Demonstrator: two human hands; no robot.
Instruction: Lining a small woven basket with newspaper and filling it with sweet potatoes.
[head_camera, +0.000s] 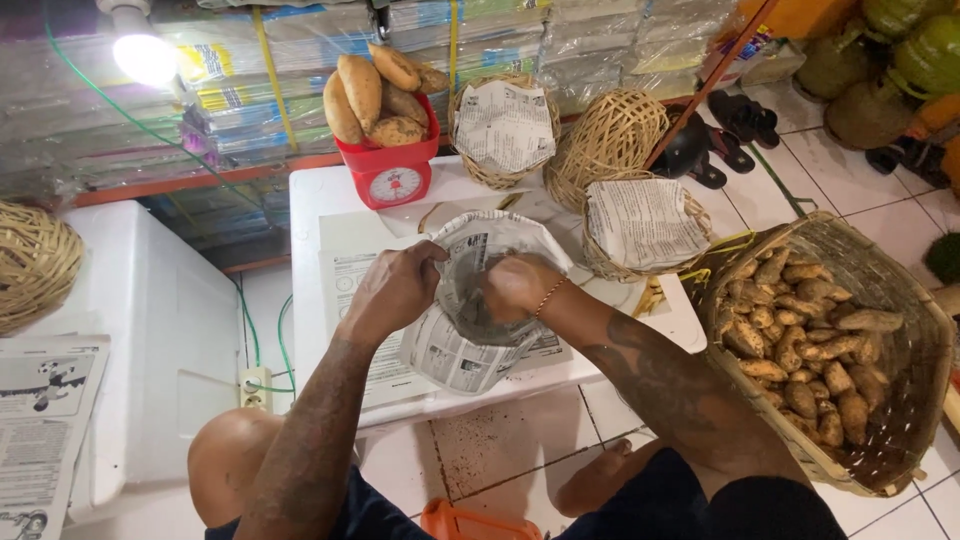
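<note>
While both hands work at the centre of the frame, the scene reads as follows.

Left hand: left hand (393, 290) is closed on the rim of the newspaper lining (470, 300), pinching the paper's left edge.
Right hand: right hand (518, 284) is curled inside the lining, pressing it down; whether it grips anything else, I cannot tell.
Lined container: it sits on the white table (310, 215), mid-frame; the paper hides what it wraps.
Progress: judging by the two lined baskets (645, 225) above and to the right already holding paper, this lining looks partly shaped, with no tubers in it yet.
Left over: one unlined wicker basket (610, 135) lies tipped at upper centre.
Around: a red scale (393, 170) heaped with sweet potatoes (375, 95) at upper centre; a large basket of tubers (820, 350) at right.
In the way: nothing crowds the hands; loose newspaper sheets (350, 270) lie underneath.
</note>
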